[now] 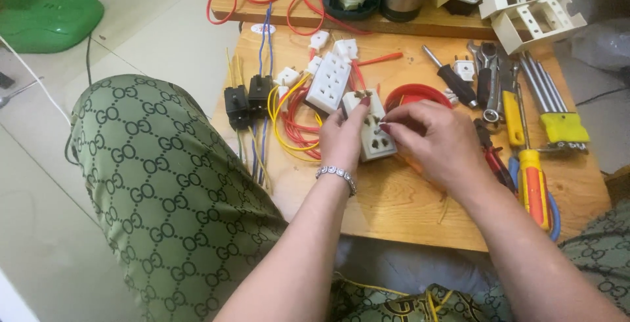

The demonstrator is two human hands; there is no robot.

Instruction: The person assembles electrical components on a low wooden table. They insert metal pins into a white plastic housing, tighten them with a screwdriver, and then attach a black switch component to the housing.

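Left hand [341, 140] grips white socket block [374, 137] from left, thumb on top edge, just above desk [394, 204]. Right hand [436, 141] pinches at block's upper right, fingers curled. Second socket strip [329, 82], yellow and red wires [292, 122] close left; screwdrivers [531, 178], wrenches [492, 79] right.

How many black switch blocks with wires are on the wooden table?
2: both side by side at the wooden table's left edge, one black switch block outermost, the other just right. Others may be hidden.
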